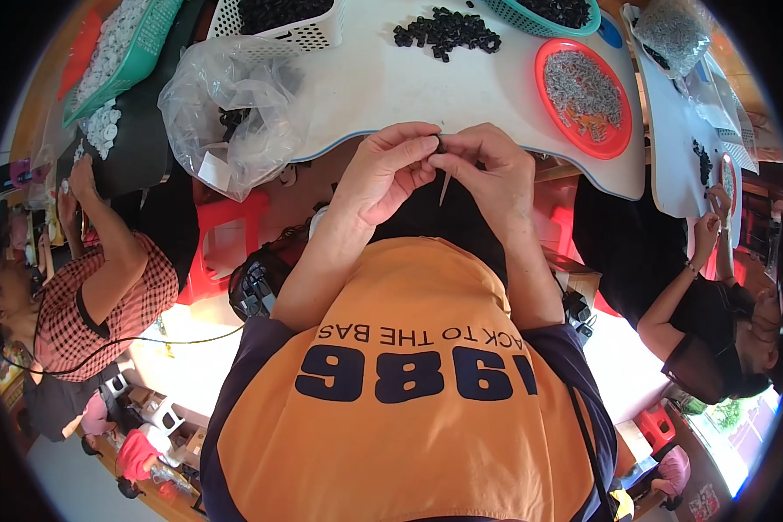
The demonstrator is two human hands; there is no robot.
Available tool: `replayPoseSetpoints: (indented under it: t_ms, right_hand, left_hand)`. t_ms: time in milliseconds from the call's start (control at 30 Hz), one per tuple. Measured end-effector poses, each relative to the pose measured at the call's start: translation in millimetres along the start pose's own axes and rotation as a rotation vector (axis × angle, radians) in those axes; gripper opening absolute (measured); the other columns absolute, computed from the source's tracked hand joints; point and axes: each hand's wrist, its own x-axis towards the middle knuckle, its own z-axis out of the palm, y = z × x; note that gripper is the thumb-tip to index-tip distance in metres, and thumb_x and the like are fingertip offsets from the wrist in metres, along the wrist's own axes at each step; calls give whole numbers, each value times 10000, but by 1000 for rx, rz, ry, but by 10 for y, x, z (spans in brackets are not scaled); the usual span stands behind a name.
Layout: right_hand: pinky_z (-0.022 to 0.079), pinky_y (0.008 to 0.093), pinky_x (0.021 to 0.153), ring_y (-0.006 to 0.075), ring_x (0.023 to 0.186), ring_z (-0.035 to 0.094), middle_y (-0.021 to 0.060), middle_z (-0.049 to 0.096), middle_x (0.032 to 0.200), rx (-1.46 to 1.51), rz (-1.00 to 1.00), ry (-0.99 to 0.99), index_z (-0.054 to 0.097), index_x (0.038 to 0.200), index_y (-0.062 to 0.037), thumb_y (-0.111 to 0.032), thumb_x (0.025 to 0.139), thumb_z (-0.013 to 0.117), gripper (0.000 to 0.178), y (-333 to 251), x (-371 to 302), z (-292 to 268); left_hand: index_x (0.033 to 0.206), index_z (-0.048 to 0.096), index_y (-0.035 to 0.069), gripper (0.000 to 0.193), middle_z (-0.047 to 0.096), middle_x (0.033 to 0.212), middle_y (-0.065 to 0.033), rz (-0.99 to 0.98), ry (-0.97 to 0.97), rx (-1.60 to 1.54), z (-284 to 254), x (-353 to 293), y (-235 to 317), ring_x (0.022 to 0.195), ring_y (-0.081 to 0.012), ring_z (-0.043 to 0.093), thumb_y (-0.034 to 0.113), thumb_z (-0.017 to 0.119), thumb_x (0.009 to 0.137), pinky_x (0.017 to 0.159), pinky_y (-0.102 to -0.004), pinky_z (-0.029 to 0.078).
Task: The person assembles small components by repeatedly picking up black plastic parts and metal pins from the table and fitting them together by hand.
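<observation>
My left hand (393,170) and my right hand (494,170) meet over the near edge of the white table (357,96). Between their fingertips is a small black part (438,145), mostly covered by the fingers. Both hands are closed in a pinch on it. A thin pale strip (445,190) points down below the right fingers; what it belongs to cannot be made out. Ahead of the hands lies a loose heap of small black parts (448,33). To the right, a red round tray (625,130) holds many small silvery metal pieces and some orange-looking ones.
A clear plastic bag (235,96) with black parts hangs over the table's left edge. Behind it stands a white basket (322,33) of black parts; a teal basket (574,28) sits at the far right. Co-workers sit left (104,296) and right (696,313) at other tables.
</observation>
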Motion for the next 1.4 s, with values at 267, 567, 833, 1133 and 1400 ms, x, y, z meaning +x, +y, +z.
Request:
replayPoseSetpoints:
  t_ms: [267,567,833,1133,1400]
  right_hand:
    - [482,223,718,87,799,563,19,597,944,97,18,-212,708,1120,-35,-38,806,756,318,128,56,-52]
    - [455,238,667,88,707,525,18,591,833,102,-3,-223,716,1090,-55,-133,824,755,280,263,58,-15]
    - [469,244,639,94,674,547,29,611,830,44,-51,-88,725,1066,-56,-129,812,756,267,304,63,99]
    - [529,254,642,128,715,622,45,642,901,-149,-258,58,714,1079,-67,-77,779,765,304,159,38,86]
    - [560,272,677,157,763,658,53,659,926,-190,-328,44,707,1091,-71,-55,766,766,331,158,9,63]
  left_hand:
    - [1170,607,2,276,680,940,-75,-86,16,57,-96,53,1,754,-127,648,9,654,899,689,-239,561]
    - [1191,588,-22,283,668,1018,-82,-146,-45,80,-248,88,-22,824,-118,636,52,638,922,718,-228,538]
    - [1138,608,-24,226,650,985,-52,-176,-8,47,-304,95,-38,802,-95,606,84,621,940,691,-214,517]
    - [1031,615,-2,138,640,957,-71,-277,87,-246,-9,8,29,734,-105,573,-6,610,893,624,-232,494]
    - [949,643,7,82,657,880,-57,-305,151,-277,26,-10,3,703,-106,575,-11,641,869,601,-232,485]
